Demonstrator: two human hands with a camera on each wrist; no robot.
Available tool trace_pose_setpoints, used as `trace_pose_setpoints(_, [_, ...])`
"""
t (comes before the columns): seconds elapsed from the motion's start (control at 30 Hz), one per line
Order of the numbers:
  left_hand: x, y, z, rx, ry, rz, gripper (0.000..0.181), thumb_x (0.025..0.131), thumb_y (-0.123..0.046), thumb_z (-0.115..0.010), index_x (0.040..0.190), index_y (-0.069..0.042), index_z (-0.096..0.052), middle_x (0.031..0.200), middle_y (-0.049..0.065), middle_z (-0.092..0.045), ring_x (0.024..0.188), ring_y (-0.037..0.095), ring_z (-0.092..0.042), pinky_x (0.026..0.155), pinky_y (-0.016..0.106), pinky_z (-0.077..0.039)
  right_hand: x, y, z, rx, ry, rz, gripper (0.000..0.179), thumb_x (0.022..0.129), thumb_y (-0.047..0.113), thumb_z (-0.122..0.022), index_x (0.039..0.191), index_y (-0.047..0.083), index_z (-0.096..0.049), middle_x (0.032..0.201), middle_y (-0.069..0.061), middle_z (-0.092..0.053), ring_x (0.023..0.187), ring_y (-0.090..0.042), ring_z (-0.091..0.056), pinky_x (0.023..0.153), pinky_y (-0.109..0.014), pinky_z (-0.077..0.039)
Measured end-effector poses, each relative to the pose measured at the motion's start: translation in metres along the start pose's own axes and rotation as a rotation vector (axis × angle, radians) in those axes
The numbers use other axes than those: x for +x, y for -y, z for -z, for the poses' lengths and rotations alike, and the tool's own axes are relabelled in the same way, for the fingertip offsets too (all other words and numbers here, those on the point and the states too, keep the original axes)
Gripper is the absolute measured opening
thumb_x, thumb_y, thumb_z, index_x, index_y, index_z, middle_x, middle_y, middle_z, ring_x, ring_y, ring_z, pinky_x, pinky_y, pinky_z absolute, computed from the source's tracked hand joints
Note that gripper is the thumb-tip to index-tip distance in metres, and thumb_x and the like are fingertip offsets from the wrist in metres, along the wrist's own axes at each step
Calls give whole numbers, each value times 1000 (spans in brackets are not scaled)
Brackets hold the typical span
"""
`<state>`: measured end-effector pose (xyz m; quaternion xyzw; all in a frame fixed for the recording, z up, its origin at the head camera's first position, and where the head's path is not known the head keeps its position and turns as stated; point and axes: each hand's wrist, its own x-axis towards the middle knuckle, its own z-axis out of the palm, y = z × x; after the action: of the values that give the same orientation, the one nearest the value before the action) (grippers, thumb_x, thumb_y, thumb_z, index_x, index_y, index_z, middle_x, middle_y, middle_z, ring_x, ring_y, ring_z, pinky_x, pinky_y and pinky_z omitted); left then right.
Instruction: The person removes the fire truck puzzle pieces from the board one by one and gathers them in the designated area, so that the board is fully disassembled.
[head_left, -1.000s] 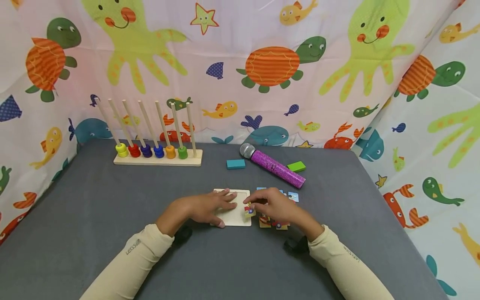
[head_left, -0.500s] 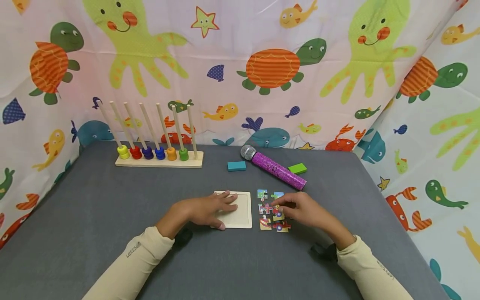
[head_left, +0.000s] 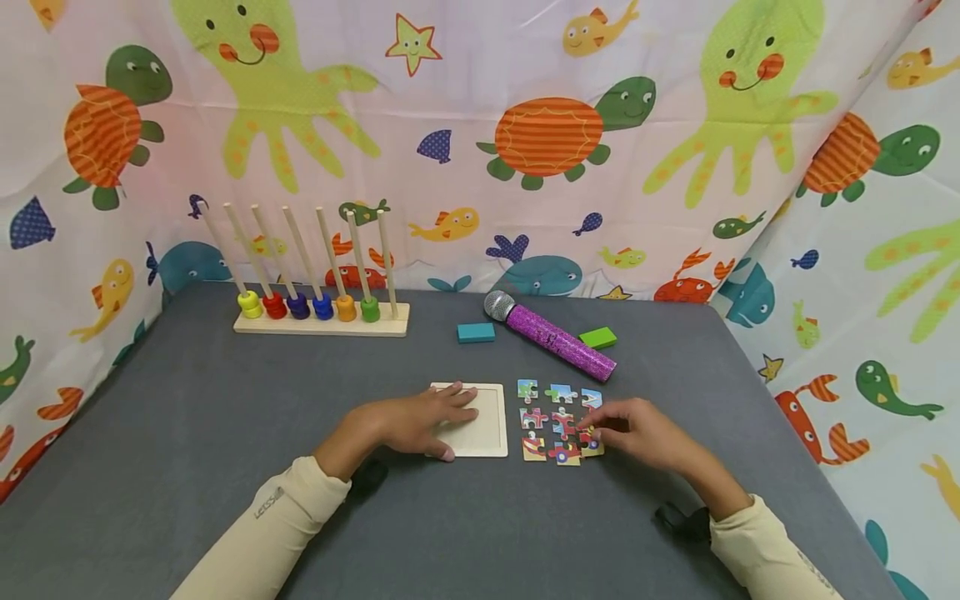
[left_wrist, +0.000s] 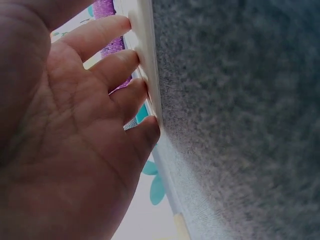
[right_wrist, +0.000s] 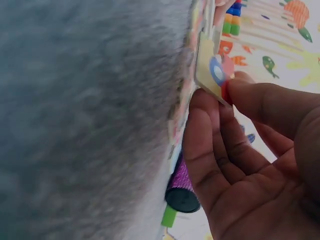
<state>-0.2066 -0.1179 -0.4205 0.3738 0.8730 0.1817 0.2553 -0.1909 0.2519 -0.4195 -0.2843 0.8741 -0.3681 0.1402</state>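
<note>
My left hand (head_left: 420, 421) lies with spread, fairly straight fingers on a pale wooden puzzle tray (head_left: 491, 421). In the left wrist view, its fingertips (left_wrist: 131, 57) touch the tray's edge. Just right of the tray, several colourful jigsaw pieces (head_left: 564, 425) lie in loose rows, slightly apart. At their right side, my right hand (head_left: 645, 433) pinches a puzzle piece between thumb and fingers. The right wrist view shows this jigsaw piece (right_wrist: 207, 65) tilted, yellow with a blue and red print. Fingers hide part of it in the head view.
Behind the pieces lies a purple glittery microphone (head_left: 558, 342), with a green block (head_left: 598, 337) against it and a blue block (head_left: 476, 333) to its left. A wooden peg stand (head_left: 322, 325) with coloured rings stands at the back left. A patterned curtain (head_left: 465, 183) hangs behind the grey table (head_left: 450, 533).
My right hand has carried the puzzle piece from the tray's right edge rightward to the far side of the jigsaw pieces, uncovering them. The left hand has stayed on the tray.
</note>
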Motion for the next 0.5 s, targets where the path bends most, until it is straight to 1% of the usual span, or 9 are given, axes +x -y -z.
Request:
trace_pose_setpoints(0.2, [-1, 3, -2, -15, 1, 4, 70, 91, -29, -70, 151, -15, -38, 161, 1, -15, 148, 23, -1, 115, 48, -4, -9, -8, -1, 9, 38, -24, 17, 92, 5, -65, 107, 6, -74, 102, -2, -69, 81, -11, -59, 68, -26, -51])
trace_pose_setpoints(0.3, [-2, 4, -1, -30, -8, -7, 69, 91, -28, -70, 151, -15, -39, 161, 2, -15, 148, 24, -1, 115, 48, -4, -10, -9, -1, 14, 30, -31, 17, 92, 6, -66, 107, 5, -73, 101, -3, -69, 80, -11, -59, 67, -25, -51])
trace_pose_setpoints(0.4, [-2, 4, 0, -28, -2, -15, 69, 91, -29, -70, 151, -14, -38, 162, 2, -14, 148, 24, -1, 115, 48, -4, -10, -9, -2, 15, 22, -35, 16, 92, 6, -66, 106, 4, -73, 100, -3, -69, 78, -10, -59, 67, -26, -51])
trace_pose_setpoints(0.5, [-1, 4, 2, -26, -5, -28, 70, 92, -28, -69, 151, -10, -37, 161, 3, -16, 148, 24, -3, 116, 47, -6, -10, -9, -1, -2, 10, -44, 15, 91, 5, -67, 105, 5, -73, 98, -2, -69, 78, -9, -59, 66, -26, -51])
